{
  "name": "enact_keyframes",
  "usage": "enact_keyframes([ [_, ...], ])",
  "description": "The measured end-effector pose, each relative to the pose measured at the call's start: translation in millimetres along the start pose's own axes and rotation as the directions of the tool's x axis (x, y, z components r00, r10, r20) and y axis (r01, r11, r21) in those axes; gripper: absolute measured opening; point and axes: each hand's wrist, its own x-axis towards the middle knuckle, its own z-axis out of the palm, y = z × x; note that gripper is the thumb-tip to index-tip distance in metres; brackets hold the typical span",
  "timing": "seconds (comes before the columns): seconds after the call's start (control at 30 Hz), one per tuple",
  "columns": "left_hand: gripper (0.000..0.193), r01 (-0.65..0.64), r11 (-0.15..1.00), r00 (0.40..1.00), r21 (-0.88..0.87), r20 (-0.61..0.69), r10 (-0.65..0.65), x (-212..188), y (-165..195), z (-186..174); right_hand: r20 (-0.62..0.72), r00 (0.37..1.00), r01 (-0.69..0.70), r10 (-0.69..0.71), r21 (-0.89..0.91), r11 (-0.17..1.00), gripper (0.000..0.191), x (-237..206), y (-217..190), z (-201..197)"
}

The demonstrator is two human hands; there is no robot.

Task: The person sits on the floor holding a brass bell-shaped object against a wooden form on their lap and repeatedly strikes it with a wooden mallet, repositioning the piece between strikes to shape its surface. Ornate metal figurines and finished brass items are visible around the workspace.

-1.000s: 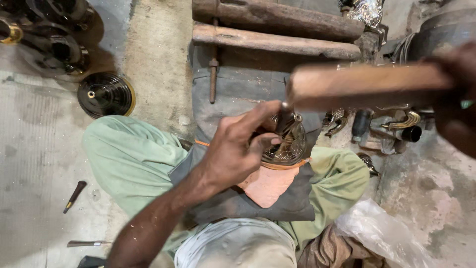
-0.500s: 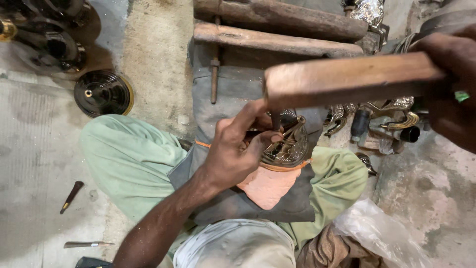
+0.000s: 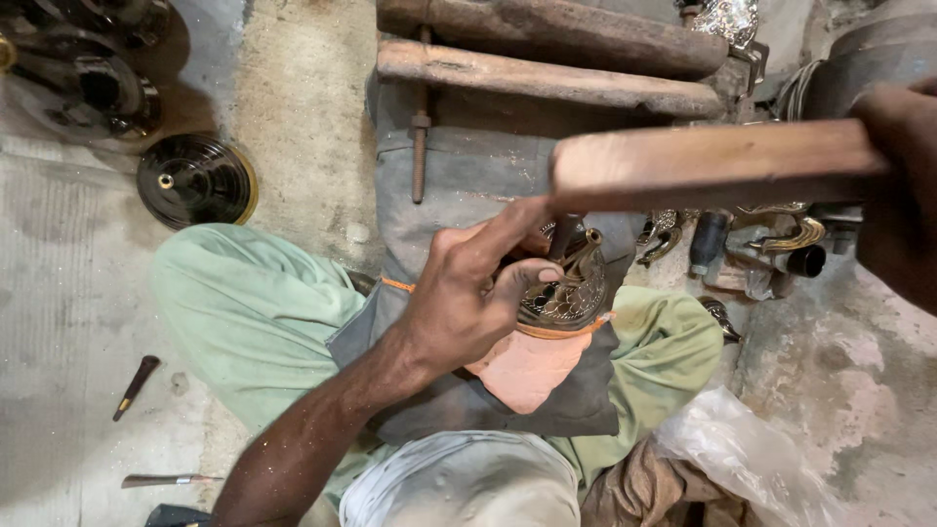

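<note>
So the engraved brass piece [image 3: 566, 288] is pinned on the lap by the left hand [image 3: 468, 293], fingers closed around it to keep it steady, while a wooden mallet [image 3: 712, 166] is gripped tight just above it in the right hand [image 3: 903, 185].

Your trousers [image 3: 244, 312] are pale green, the lap cloth [image 3: 459, 185] grey over an orange pad [image 3: 522, 366]. The brass piece [image 3: 571, 293] shows a dark engraved pattern; the mallet [image 3: 712, 166] is plain brown wood.
</note>
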Motion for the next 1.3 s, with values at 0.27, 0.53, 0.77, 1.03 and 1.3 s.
enact_keyframes([
  [0.27, 0.052, -0.075, 0.997, 0.969, -0.014, 0.234, 0.076, 23, 0, -11, -0.163, 0.956, -0.217, 0.245, 0.174, 0.961, 0.045, -45, -18, 32],
  [0.53, 0.078, -0.147, 0.988, 0.778, 0.053, 0.623, 0.082, 61, 13, -29, -0.446, 0.851, -0.216, 0.276, 0.182, 0.959, 0.051, -72, -24, 77],
  [0.77, 0.071, -0.309, 0.948, 0.774, -0.068, 0.561, 0.293, 61, 13, -31, -0.491, 0.814, -0.129, 0.312, 0.37, 0.92, 0.037, -71, -17, 79],
  [1.03, 0.051, -0.148, 0.989, 0.919, 0.002, 0.369, 0.137, 40, -4, -20, -0.205, 0.978, -0.056, 0.048, -0.034, 0.998, 0.048, -40, 2, 32],
  [1.3, 0.053, 0.112, 0.989, 0.994, -0.098, 0.001, -0.112, 8, -8, -13, -0.035, 0.983, 0.164, -0.182, -0.287, 0.944, 0.062, 17, 2, -1],
])
